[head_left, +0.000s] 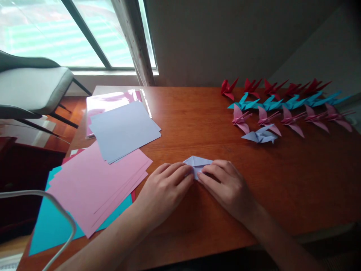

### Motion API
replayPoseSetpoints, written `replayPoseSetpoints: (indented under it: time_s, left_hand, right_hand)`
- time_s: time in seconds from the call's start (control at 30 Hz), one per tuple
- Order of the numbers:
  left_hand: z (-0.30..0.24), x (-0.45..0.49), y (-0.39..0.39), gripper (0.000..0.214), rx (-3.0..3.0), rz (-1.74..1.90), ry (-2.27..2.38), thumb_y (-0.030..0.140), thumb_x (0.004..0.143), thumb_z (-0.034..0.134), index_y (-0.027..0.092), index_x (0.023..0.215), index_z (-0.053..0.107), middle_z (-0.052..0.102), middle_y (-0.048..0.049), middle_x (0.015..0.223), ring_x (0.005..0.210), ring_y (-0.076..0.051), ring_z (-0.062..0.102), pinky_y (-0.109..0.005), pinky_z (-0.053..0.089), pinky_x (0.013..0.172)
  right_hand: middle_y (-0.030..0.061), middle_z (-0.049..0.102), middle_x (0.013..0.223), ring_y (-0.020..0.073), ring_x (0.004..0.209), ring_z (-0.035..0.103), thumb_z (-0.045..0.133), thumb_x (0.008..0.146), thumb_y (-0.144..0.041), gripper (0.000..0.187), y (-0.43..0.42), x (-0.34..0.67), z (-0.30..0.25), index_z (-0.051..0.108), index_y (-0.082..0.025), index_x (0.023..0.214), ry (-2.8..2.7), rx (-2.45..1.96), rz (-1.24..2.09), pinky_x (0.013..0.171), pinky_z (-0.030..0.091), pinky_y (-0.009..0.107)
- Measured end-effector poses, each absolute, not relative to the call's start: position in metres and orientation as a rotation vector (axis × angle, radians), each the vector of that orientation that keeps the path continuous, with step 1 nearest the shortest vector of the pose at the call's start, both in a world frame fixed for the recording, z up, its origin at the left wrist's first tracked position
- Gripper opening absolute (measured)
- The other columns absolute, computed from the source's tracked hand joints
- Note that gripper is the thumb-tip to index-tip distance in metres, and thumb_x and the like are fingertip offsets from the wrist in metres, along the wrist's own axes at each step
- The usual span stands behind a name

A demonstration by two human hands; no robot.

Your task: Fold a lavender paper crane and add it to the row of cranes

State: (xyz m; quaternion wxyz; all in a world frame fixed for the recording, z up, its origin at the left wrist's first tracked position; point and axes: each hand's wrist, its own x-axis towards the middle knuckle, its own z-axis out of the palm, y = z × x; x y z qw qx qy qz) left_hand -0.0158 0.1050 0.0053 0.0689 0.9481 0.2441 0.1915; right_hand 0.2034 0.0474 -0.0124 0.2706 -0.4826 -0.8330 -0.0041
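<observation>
A small piece of folded pale lavender origami paper (196,162) lies at the middle of the wooden table, with a flap creased across it. My left hand (169,184) grips its left side, thumb and fingers pressed on the paper. On the opposite side my right hand (227,184) pinches the paper's right part and lower edge. Fingers of both hands cover portions of the folds. To the right, beyond my hands, sits a finished lavender paper crane (261,135).
Rows of red cranes (272,89), blue cranes (269,103) and pink cranes (291,120) stand back right on the table (180,113). Lavender sheets (124,131), pink sheets (96,184) and blue sheets (56,222) lie left. A white cable (63,212) curves across the lower left; a chair (36,86) stands beyond.
</observation>
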Motion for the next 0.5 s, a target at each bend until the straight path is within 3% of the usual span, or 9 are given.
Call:
replayPoseSetpoints:
  time_s: [0.27,0.5]
  left_hand:
    - [0.0032,-0.0099,0.1046,0.025,2.813,0.564,0.766,0.017,0.102,0.045,0.014,0.106,0.069,0.072,-0.0084,0.112,0.097,-0.025,0.064,-0.039,0.055,0.08]
    - [0.0004,-0.0065,0.1058,0.019,2.645,0.554,0.844,0.017,0.1,0.05,0.016,0.101,0.068,0.071,-0.0074,0.107,0.088,-0.022,0.062,-0.037,0.056,0.077]
  right_hand:
    - [0.0063,0.074,0.092,0.0217,0.085,0.063,0.06,0.096,-0.013,0.015,0.0509,0.2052,-0.01,0.072,-0.019,0.102,-2.283,-1.276,0.065,0.074,0.048,0.038]
    - [0.0064,0.069,0.09,0.0199,0.082,0.058,0.06,0.097,-0.015,0.013,0.0546,0.2003,-0.0051,0.072,-0.018,0.093,-2.157,-1.39,0.262,0.075,0.047,0.036]
